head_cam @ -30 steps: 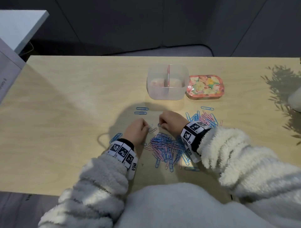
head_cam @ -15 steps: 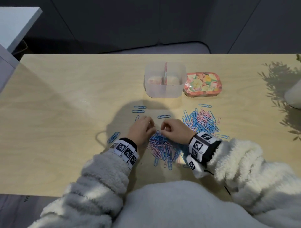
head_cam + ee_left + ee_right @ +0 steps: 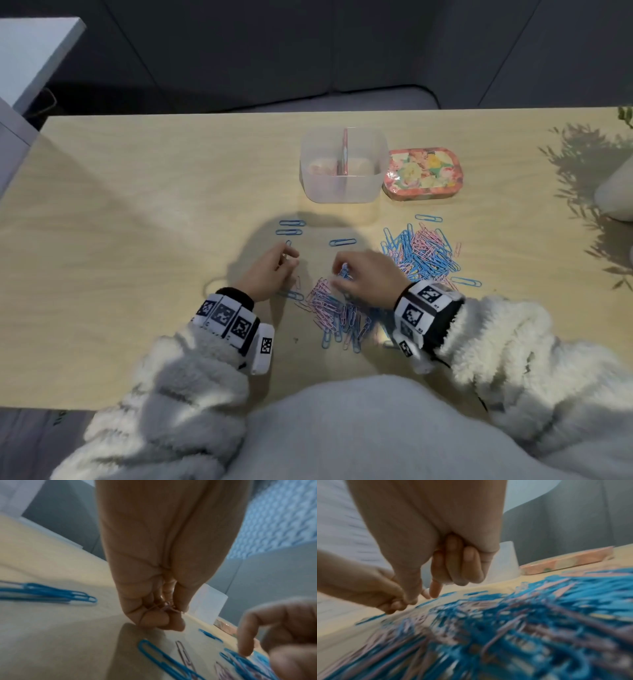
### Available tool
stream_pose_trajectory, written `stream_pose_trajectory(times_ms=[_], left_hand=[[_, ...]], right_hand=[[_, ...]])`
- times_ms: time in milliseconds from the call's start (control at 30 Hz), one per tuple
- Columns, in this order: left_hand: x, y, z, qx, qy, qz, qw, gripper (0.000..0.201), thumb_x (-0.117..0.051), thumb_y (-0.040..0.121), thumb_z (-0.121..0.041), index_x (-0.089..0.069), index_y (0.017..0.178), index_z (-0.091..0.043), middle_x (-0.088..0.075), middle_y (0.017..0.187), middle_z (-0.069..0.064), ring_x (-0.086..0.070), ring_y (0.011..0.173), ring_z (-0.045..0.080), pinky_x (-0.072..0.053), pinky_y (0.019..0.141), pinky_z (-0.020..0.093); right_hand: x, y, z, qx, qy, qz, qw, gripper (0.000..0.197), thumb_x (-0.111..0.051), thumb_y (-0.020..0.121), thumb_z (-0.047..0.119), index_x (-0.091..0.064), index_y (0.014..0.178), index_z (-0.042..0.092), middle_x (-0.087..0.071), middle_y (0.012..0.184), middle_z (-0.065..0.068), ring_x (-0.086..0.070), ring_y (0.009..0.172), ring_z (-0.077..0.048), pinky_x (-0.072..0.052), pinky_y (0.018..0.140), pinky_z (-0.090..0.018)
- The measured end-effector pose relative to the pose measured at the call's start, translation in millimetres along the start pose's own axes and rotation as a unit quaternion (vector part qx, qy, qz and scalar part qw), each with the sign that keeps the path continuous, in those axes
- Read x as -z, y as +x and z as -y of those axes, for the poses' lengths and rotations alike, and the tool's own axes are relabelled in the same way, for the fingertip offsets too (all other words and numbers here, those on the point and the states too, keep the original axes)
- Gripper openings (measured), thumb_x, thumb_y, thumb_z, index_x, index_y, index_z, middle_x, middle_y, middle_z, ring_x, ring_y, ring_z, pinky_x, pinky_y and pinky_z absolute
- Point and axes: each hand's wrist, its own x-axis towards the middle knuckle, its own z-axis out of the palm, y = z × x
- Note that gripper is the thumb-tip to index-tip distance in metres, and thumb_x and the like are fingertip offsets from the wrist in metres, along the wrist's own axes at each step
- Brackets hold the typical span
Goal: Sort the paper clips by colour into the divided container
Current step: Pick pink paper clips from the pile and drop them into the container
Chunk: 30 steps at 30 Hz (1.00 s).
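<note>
Head view shows the wooden table (image 3: 137,212) with the divided container (image 3: 342,185) at the far side, probably placed within reach of both hands; a flowered lid (image 3: 423,173) lies just right of it. Both compartments seem to have pinkish content, but I cannot tell what. Two mixed heaps of clips wait unsorted: the right heap (image 3: 423,251) and the near heap (image 3: 337,310) between the wrists. Some blue clips (image 3: 291,228) lie apart on the left, perhaps already separated. The left hand (image 3: 270,274) has fingers curled around a small bundle of pink clips (image 3: 164,607), apparently collecting one colour. The right hand (image 3: 368,277) pinches clips at the near heap's top.
</note>
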Motion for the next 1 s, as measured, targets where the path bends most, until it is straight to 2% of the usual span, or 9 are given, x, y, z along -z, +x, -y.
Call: stream_pose_trajectory(times_ms=[100, 167, 300, 367, 467, 600, 733, 867, 1000], left_hand=[[1, -5, 2, 0.033, -0.106, 0.026, 0.994, 0.014, -0.042, 0.096, -0.010, -0.053, 0.089, -0.015, -0.054, 0.070, 0.001, -0.053, 0.057, 0.006, -0.044, 0.060, 0.018], [1, -8, 3, 0.036, -0.119, 0.031, 0.992, 0.017, -0.046, 0.095, -0.013, -0.053, 0.080, -0.017, -0.057, 0.072, 0.000, -0.055, 0.056, 0.003, -0.045, 0.057, 0.014], [3, -17, 15, 0.017, 0.008, 0.031, 0.999, 0.010, -0.065, 0.084, -0.020, -0.057, 0.078, -0.018, -0.059, 0.075, 0.003, -0.047, 0.064, 0.013, -0.040, 0.061, 0.023], [3, -23, 19, 0.014, 0.088, 0.013, 0.996, 0.006, -0.065, 0.081, -0.017, -0.060, 0.079, -0.014, -0.056, 0.070, -0.002, -0.047, 0.064, 0.014, -0.037, 0.060, 0.025], [7, -28, 17, -0.002, 0.150, -0.032, 0.988, 0.004, -0.061, 0.084, -0.014, -0.061, 0.085, -0.010, -0.051, 0.068, -0.005, -0.046, 0.064, 0.011, -0.035, 0.057, 0.022], [7, -29, 11, -0.027, 0.199, -0.074, 0.977, 0.008, -0.055, 0.089, -0.017, -0.059, 0.093, -0.013, -0.041, 0.067, -0.010, -0.043, 0.069, 0.013, -0.030, 0.062, 0.026], [-8, -27, 1, -0.034, 0.209, -0.085, 0.974, 0.019, -0.058, 0.088, -0.031, -0.057, 0.095, -0.013, -0.048, 0.084, -0.005, -0.045, 0.077, 0.013, -0.034, 0.070, 0.025], [-19, -21, -10, -0.011, 0.213, -0.079, 0.974, 0.015, -0.059, 0.086, -0.023, -0.057, 0.093, -0.010, -0.057, 0.100, 0.007, -0.053, 0.091, 0.022, -0.040, 0.077, 0.031], [-18, -19, -14, 0.002, 0.223, -0.045, 0.974, 0.013, -0.054, 0.089, -0.018, -0.059, 0.095, -0.008, -0.059, 0.105, 0.010, -0.055, 0.099, 0.023, -0.044, 0.085, 0.034]], right_hand=[[-16, 2, 12, 0.029, -0.053, 0.067, 0.996, 0.028, -0.055, 0.088, 0.036, -0.054, 0.110, 0.019, -0.066, 0.103, -0.006, -0.059, 0.098, -0.025, -0.041, 0.074, -0.033], [-15, 5, 8, 0.013, -0.061, 0.061, 0.996, 0.023, -0.050, 0.091, 0.029, -0.054, 0.111, 0.018, -0.066, 0.105, -0.007, -0.059, 0.100, -0.027, -0.044, 0.077, -0.035], [-5, 6, -9, -0.054, -0.047, 0.016, 0.997, 0.020, -0.048, 0.090, 0.019, -0.058, 0.107, 0.016, -0.067, 0.104, -0.008, -0.060, 0.098, -0.031, -0.041, 0.073, -0.032], [-3, 4, -11, -0.067, -0.069, -0.015, 0.995, 0.022, -0.046, 0.091, 0.017, -0.056, 0.110, 0.016, -0.067, 0.102, -0.011, -0.062, 0.093, -0.033, -0.042, 0.071, -0.033], [-9, 1, 0, -0.021, -0.071, -0.008, 0.997, 0.027, -0.044, 0.092, 0.018, -0.053, 0.117, 0.021, -0.066, 0.104, -0.007, -0.061, 0.097, -0.030, -0.045, 0.078, -0.036], [-13, 6, 16, 0.086, -0.091, 0.077, 0.989, 0.033, -0.050, 0.090, 0.022, -0.055, 0.122, 0.027, -0.052, 0.120, 0.000, -0.059, 0.100, -0.024, -0.047, 0.080, -0.038], [-9, 10, 20, 0.138, -0.166, 0.098, 0.972, 0.021, -0.056, 0.088, 0.024, -0.062, 0.108, 0.023, -0.049, 0.122, 0.000, -0.061, 0.089, -0.026, -0.051, 0.073, -0.040], [-11, 10, 17, 0.132, -0.179, 0.090, 0.971, 0.024, -0.047, 0.093, 0.025, -0.066, 0.107, 0.019, -0.058, 0.110, -0.001, -0.061, 0.093, -0.027, -0.045, 0.071, -0.035], [-13, 9, 8, 0.097, -0.154, 0.094, 0.979, 0.019, -0.048, 0.093, 0.024, -0.060, 0.103, 0.013, -0.057, 0.109, -0.005, -0.060, 0.094, -0.027, -0.044, 0.073, -0.036]])
